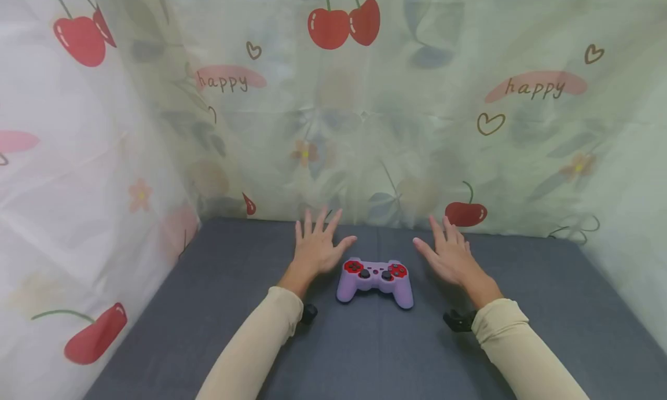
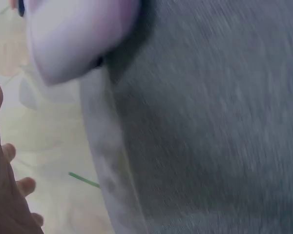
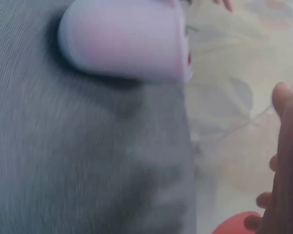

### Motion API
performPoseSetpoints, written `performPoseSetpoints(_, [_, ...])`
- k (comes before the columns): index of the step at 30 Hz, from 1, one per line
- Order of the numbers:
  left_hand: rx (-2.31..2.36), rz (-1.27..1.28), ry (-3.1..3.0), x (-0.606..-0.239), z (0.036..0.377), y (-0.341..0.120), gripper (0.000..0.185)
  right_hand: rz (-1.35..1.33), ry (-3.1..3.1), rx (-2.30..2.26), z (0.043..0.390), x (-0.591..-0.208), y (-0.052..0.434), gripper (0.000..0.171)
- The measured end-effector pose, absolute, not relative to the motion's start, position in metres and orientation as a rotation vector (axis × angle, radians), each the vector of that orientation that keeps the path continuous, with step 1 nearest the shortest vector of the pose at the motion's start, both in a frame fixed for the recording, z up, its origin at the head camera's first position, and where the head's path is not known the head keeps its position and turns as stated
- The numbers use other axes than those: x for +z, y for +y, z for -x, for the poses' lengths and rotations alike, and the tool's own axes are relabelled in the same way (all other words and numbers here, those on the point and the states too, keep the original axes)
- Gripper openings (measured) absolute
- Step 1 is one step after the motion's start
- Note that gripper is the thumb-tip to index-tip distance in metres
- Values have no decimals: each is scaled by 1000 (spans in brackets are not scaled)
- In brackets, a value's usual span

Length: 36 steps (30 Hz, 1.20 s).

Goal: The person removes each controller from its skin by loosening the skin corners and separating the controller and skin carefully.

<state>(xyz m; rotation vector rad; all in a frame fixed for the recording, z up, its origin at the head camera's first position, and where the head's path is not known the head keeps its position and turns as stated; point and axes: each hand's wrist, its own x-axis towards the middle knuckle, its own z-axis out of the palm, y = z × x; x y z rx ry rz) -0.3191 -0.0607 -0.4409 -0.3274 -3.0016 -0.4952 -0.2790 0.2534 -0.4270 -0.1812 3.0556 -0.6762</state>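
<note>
Left hand (image 1: 316, 246) and right hand (image 1: 452, 254) both empty, fingers extended and spread, thumbs angled inward. Grey table (image 1: 563, 296) below; contact with it: cannot tell. Game controller (image 1: 375, 279) lies on the table between the hands, touching neither. Key relation: long axis runs side to side, roughly hand to hand; it sits inward of both palms and slightly toward the person from the thumb tips. Left hand is nearer, gap narrower. Handles (image 1: 346, 290) point toward the person; thumbsticks (image 1: 365, 274) face up.
</note>
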Motion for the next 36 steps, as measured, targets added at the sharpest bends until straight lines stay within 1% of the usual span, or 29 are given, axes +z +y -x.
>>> performPoseSetpoints(7, [-755, 379, -2968, -435, 302, -52, 78, 186, 2954, -860, 273, -426, 239, 89])
performPoseSetpoints(12, [-857, 381, -3000, -431, 291, -45, 78, 224, 2894, -941, 268, -426, 229, 92])
performPoseSetpoints(20, [-1100, 330, -3031, -425, 284, -41, 79, 217, 2824, -1021, 260, -427, 220, 94])
performPoseSetpoints(23, [-1198, 308, -3029, -427, 280, -40, 80, 230, 2756, -1089, 256, -428, 217, 94])
performPoseSetpoints(29, [-1349, 314, -3013, -436, 275, -41, 87, 214, 2650, -1137, 253, -433, 210, 95])
performPoseSetpoints(36, [-1353, 384, -3035, -439, 274, -41, 86, 211, 2597, -1154, 249, -435, 212, 98])
